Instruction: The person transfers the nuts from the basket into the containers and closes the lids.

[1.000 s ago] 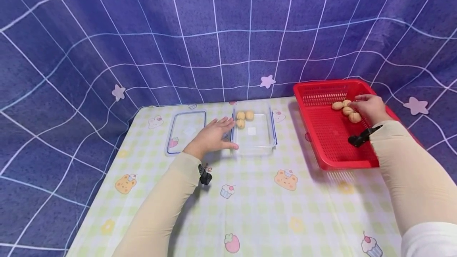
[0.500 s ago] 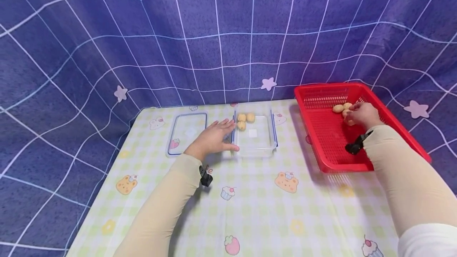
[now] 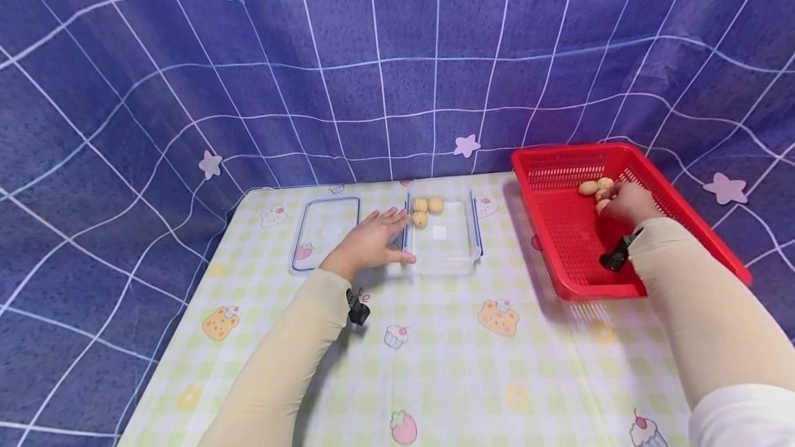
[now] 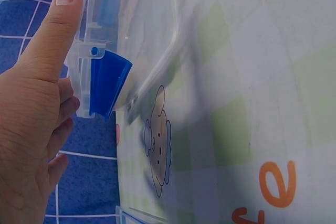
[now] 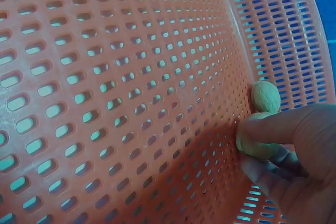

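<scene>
In the head view my left hand [image 3: 369, 243] lies with fingers spread against the left side of a clear plastic box [image 3: 456, 247]. The left wrist view shows the thumb along the box's edge, near a blue clip [image 4: 109, 82]. Inside the box, several walnuts [image 3: 420, 218] sit in the far left corner. My right hand [image 3: 633, 204] is down in the red basket [image 3: 596, 290]. Seen from the right wrist, its thumb and fingers pinch a walnut [image 5: 258, 150], with another walnut [image 5: 265, 97] just beyond it. More walnuts [image 3: 587, 188] lie beside those fingers.
A clear lid with a blue seal [image 3: 295, 243] lies flat left of the box. The patterned tablecloth [image 3: 447, 378] covers the table. A blue gridded curtain [image 3: 397, 88] rises behind the table's far edge.
My right hand has shifted slightly left in the basket and closed its fingers on a walnut. The left hand keeps its place at the box.
</scene>
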`<action>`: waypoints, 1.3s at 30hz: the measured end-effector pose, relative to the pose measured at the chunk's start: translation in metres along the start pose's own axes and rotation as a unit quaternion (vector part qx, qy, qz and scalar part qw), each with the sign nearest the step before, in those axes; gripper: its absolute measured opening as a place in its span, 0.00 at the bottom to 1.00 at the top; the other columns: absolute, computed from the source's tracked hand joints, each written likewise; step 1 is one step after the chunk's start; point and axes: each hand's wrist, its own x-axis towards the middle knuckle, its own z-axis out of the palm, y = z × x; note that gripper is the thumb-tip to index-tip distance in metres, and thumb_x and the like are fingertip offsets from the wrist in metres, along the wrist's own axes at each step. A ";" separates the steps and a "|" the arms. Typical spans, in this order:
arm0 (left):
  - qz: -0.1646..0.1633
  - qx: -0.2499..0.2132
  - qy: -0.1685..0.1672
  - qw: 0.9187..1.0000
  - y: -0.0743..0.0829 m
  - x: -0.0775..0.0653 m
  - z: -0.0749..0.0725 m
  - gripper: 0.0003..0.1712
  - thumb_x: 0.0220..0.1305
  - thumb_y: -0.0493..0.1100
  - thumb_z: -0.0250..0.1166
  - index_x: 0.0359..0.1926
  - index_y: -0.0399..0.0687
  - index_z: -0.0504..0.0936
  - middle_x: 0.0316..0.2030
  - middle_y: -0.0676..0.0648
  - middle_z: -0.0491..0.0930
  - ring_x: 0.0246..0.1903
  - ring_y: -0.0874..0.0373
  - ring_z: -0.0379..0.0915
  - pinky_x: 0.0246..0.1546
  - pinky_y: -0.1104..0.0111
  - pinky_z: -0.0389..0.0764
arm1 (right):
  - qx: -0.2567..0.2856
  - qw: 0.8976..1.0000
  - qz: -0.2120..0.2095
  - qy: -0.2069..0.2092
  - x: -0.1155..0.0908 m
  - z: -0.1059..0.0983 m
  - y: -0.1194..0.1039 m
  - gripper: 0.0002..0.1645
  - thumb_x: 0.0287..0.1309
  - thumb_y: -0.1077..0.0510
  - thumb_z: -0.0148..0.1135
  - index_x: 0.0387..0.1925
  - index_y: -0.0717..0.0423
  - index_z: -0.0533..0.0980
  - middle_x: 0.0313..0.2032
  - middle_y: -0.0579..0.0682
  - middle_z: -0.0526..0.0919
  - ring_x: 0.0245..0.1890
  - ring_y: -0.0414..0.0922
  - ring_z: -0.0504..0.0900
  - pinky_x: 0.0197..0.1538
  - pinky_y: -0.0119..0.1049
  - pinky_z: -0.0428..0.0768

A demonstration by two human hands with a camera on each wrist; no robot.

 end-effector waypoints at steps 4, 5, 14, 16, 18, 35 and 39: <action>-0.001 0.000 -0.001 1.000 0.001 0.001 -0.001 0.59 0.58 0.76 0.62 0.78 0.46 0.59 0.77 0.48 0.54 0.78 0.51 0.44 0.78 0.54 0.42 | 0.014 1.000 0.004 -0.013 0.001 -0.001 0.002 0.21 0.53 0.59 0.71 0.42 0.71 0.75 0.27 0.53 0.78 0.31 0.54 0.73 0.31 0.37 0.73; -0.001 0.000 -0.002 1.000 0.001 0.001 -0.001 0.59 0.58 0.76 0.62 0.78 0.46 0.59 0.77 0.48 0.54 0.78 0.51 0.44 0.78 0.53 0.42 | 0.016 1.000 0.002 -0.016 0.002 -0.001 0.003 0.21 0.52 0.59 0.71 0.42 0.71 0.75 0.27 0.52 0.78 0.31 0.53 0.73 0.31 0.37 0.73; -0.003 -0.001 -0.004 1.000 0.001 0.001 -0.001 0.59 0.57 0.77 0.62 0.78 0.45 0.58 0.78 0.47 0.54 0.78 0.51 0.43 0.78 0.54 0.41 | -0.002 1.000 0.000 -0.024 0.004 -0.007 0.003 0.25 0.53 0.56 0.72 0.43 0.73 0.75 0.26 0.53 0.79 0.31 0.54 0.74 0.30 0.38 0.73; -0.003 0.000 -0.004 1.000 0.000 0.001 0.000 0.59 0.57 0.77 0.62 0.78 0.45 0.58 0.78 0.47 0.54 0.78 0.51 0.43 0.78 0.54 0.41 | -0.004 1.000 0.001 -0.018 0.005 -0.008 0.002 0.25 0.52 0.56 0.72 0.43 0.73 0.76 0.26 0.53 0.79 0.31 0.54 0.73 0.30 0.37 0.73; -0.002 -0.002 0.000 1.000 0.000 0.002 -0.001 0.59 0.57 0.77 0.62 0.78 0.45 0.59 0.78 0.47 0.55 0.78 0.51 0.43 0.78 0.54 0.41 | -0.004 1.000 0.006 -0.012 0.005 -0.009 0.001 0.25 0.52 0.55 0.72 0.42 0.72 0.76 0.26 0.52 0.79 0.31 0.54 0.74 0.29 0.37 0.73; -0.002 0.000 0.003 1.000 0.001 0.002 -0.005 0.59 0.57 0.75 0.64 0.78 0.45 0.59 0.77 0.46 0.56 0.78 0.52 0.44 0.78 0.54 0.40 | -0.023 0.999 -0.011 0.021 -0.005 -0.021 -0.013 0.31 0.59 0.52 0.70 0.50 0.76 0.75 0.41 0.70 0.81 0.37 0.59 0.75 0.33 0.38 0.74; -0.002 -0.004 -0.001 1.000 0.003 0.001 -0.005 0.58 0.58 0.74 0.65 0.77 0.44 0.60 0.77 0.46 0.56 0.78 0.51 0.44 0.78 0.54 0.40 | -0.026 0.999 -0.020 0.030 -0.006 -0.021 -0.014 0.31 0.59 0.52 0.70 0.51 0.76 0.76 0.44 0.72 0.82 0.37 0.59 0.77 0.34 0.37 0.74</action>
